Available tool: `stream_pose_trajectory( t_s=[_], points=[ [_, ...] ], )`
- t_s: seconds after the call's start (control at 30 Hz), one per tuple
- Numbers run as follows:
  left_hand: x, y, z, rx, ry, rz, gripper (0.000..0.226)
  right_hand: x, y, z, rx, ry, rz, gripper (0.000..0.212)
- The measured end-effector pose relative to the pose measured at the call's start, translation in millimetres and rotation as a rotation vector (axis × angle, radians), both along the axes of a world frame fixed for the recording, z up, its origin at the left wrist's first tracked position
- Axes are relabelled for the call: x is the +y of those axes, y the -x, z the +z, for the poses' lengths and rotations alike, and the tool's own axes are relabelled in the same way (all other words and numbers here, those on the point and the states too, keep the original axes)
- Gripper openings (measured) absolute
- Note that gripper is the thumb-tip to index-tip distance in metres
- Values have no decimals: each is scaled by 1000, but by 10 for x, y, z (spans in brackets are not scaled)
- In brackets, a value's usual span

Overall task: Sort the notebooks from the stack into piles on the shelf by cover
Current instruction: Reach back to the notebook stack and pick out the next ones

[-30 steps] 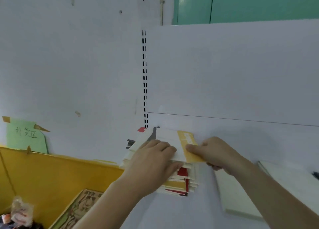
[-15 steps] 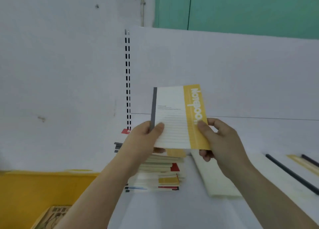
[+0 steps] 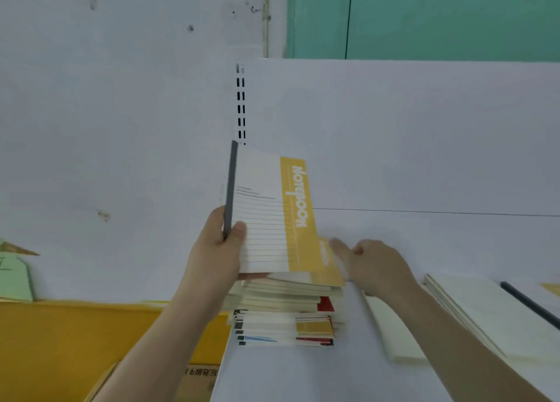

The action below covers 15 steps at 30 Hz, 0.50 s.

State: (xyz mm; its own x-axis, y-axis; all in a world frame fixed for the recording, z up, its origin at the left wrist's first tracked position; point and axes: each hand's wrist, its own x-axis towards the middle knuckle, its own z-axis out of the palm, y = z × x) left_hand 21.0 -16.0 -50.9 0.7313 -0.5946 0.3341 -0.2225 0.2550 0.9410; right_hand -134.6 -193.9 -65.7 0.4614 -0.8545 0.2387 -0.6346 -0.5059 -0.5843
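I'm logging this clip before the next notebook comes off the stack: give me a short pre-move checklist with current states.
1. Lifted notebook secure: ok, the left hand grips it at the grey spine edge, thumb on the cover.
2. Right hand free for the next pick: ok, it holds nothing, fingers reaching toward the top of the stack.
3. Next cover identified: ok, the top notebook shows a yellow band like the held one.
4. Stack tidy: not ok, edges are staggered.
5. Piles on the shelf ready: ok, pale piles lie to the right.
6. Matching pile for yellow covers: cannot tell.
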Motion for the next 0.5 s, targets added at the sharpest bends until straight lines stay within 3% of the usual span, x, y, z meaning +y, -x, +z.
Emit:
stream_pose_trajectory(
  t_s=[0.1,0.23,0.33,0.5],
  points=[
    [56,-111,-57,-12,-46,74,24,27,-60,-56,62,-315,114,59],
    [76,-164,-59,-21,-74,98,28,-13,47,6,-85,-439,159,36],
    [49,-163,-63,-22,-76,121,32,-66,175,89,-233,-431,121,23],
    [0,-125,-38,-22,-84,151,33,-65,382,270,-607,-173,-7,14]
  ],
)
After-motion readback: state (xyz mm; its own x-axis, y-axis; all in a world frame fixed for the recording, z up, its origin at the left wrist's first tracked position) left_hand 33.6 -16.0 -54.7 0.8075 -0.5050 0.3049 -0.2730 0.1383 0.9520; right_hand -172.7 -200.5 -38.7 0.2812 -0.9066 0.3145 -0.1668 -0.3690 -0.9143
